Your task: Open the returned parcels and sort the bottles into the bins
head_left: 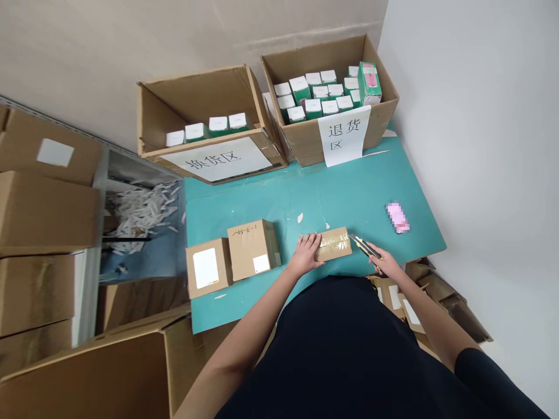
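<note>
The tape-sealed cardboard box lies on the teal table. Your left hand holds its left end between thumb and fingers; your right hand has its fingers wrapped around a yellow-and-black utility knife, blade at the box's right end.

Pale walls, a teal table, shelving on the left.

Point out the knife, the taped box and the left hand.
Knife (365, 247): head view, on the middle of its handle.
Taped box (334, 244): head view, on the tape along its top.
Left hand (306, 254): head view, on the back of the hand.
</note>
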Motion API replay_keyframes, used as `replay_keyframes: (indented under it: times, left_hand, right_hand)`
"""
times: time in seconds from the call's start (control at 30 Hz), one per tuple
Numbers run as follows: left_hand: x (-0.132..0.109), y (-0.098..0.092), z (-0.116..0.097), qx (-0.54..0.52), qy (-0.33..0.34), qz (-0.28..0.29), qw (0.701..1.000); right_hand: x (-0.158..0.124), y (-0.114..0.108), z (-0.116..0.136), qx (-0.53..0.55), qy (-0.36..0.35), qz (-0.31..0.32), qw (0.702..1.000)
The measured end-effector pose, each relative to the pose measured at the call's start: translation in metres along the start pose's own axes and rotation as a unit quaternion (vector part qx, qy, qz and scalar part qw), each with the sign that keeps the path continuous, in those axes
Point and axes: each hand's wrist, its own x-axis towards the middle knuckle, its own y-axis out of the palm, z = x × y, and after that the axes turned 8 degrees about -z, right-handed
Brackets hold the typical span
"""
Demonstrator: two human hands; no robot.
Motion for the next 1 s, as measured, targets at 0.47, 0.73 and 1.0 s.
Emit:
replay_keyframes:
  times: [0.47,0.73,1.0]
  left_hand:
    - [0.002,0.007,-0.001,0.0,-0.01,-0.014,1.0]
    - [0.002,0.01,0.003,-0.011,-0.011,-0.019,1.0]
    - [-0.007,0.016,0.0,-0.013,-0.014,-0.044,0.999]
  right_hand:
    - [-0.006,0.0,-0.014,-0.048,-0.022,0.026,0.998]
    - [-0.023,-0.006,-0.021,-0.044,-0.014,0.056,0.997]
    - [-0.016,-0.011,-0.022,0.06,-0.064,-0.096,0.992]
